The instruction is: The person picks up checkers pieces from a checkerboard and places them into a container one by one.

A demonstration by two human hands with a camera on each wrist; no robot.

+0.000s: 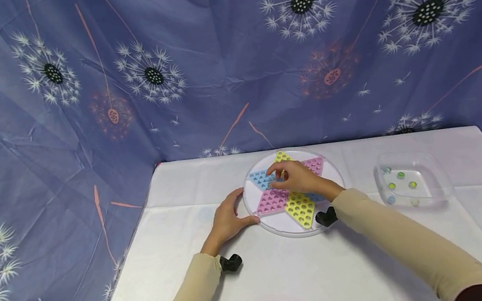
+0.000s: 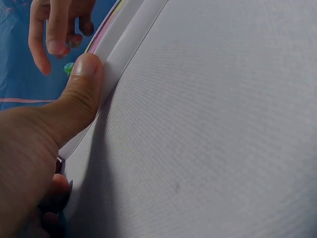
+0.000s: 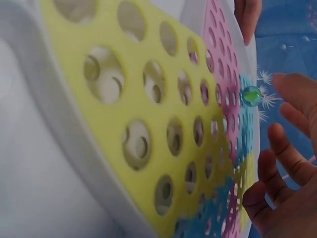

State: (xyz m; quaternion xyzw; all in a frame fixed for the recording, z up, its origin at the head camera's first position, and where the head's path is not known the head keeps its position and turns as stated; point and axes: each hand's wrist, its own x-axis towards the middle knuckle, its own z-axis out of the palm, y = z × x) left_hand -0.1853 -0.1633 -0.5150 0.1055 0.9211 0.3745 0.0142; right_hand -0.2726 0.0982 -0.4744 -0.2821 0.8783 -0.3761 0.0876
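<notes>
A round white Chinese checkers board (image 1: 276, 222) lies on the table, with a star of yellow, pink and blue holed sections. My left hand (image 1: 227, 218) holds the board's left rim, its thumb (image 2: 84, 82) lying along the edge and its fingers bent around the side. Over the blue section at the far left hovers my right hand (image 1: 294, 176), fingers loosely bent. A green marble (image 3: 251, 95) sits on that blue section, just apart from the right thumb and fingers (image 3: 292, 91); nothing shows between them.
Right of the board stands a clear plastic box (image 1: 441, 181) with several green and blue marbles (image 1: 400, 175) in it. White cloth (image 1: 290, 279) covers the table. A blue curtain with dandelion prints (image 1: 228, 68) hangs along the back and left edges.
</notes>
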